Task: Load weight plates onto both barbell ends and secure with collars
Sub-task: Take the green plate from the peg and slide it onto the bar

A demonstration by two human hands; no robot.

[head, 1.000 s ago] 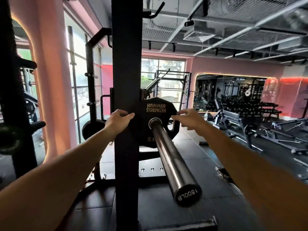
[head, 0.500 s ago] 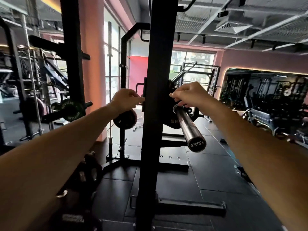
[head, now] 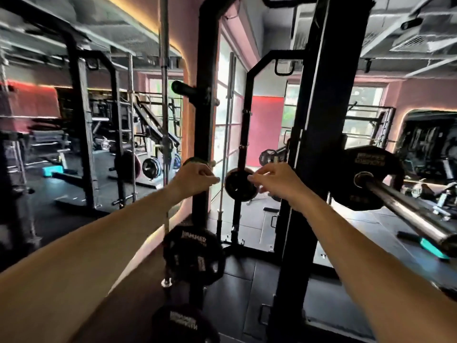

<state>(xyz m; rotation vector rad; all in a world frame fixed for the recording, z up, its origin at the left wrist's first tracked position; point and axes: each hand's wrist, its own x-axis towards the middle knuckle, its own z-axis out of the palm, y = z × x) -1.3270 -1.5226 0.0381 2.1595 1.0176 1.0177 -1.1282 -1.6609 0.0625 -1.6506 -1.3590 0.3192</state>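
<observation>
A black Hammer Strength plate (head: pixel 371 177) sits on the chrome barbell sleeve (head: pixel 408 214) at the right, behind the black rack upright (head: pixel 319 149). Both my hands hover in the air to the left of that upright and touch nothing. My left hand (head: pixel 195 179) has loosely curled fingers. My right hand (head: pixel 274 180) has its fingers slightly apart. Two more black plates are stored low on rack pegs below my hands, one (head: pixel 195 258) above the other (head: pixel 185 323). I see no collar on the sleeve.
A second black upright (head: pixel 205 120) with a peg stands behind my left hand. A small plate (head: pixel 238 184) hangs on a farther rack between my hands. A teal-tipped object (head: pixel 427 245) lies on the dark rubber floor at the right. More racks fill the left background.
My view has swung left. Both hands have come off the plate on the barbell and moved left of the upright, and the stored plates have come into view below.
</observation>
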